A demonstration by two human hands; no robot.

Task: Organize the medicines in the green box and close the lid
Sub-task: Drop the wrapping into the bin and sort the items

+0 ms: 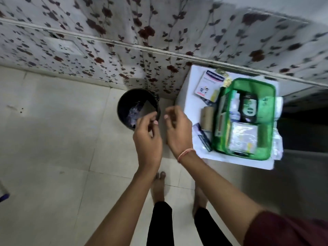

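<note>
Standing: bare feet (160, 185) on pale floor tiles, both arms reaching forward, away from the table.
Left hand (148, 139): over the floor beside the bin; thumb and forefinger drawn close as if pinching, but the blur hides whether anything small is between them.
Right hand (178, 132): just beside the left, fingers loosely curled and apart, nothing visible in it; a thread band (186, 154) sits on the wrist.
Bin (139, 108): black, round, on the floor by the wall, just ahead of the hands; crumpled wrappers lie inside.
Table (193, 103): white, to the right of the hands, against the wall.
Green box (266, 125): on the table, well apart from both hands; lid not yet shut, contents showing.
Box contents: a dark bottle (249, 109), a white bottle (234, 109), a clear packet (243, 137), green cartons (221, 121) along the left side.
Loose items: plaster carton (210, 82), brown roll (207, 119), tube carton (202, 135) on the table left of the box; pale packets (277, 142) at its right edge.
Wall (124, 41): floral covering, behind the bin and table.
Progress: judged partway; several medicines packed, waste seemingly sorted into the bin, loose items and lid closure left.
</note>
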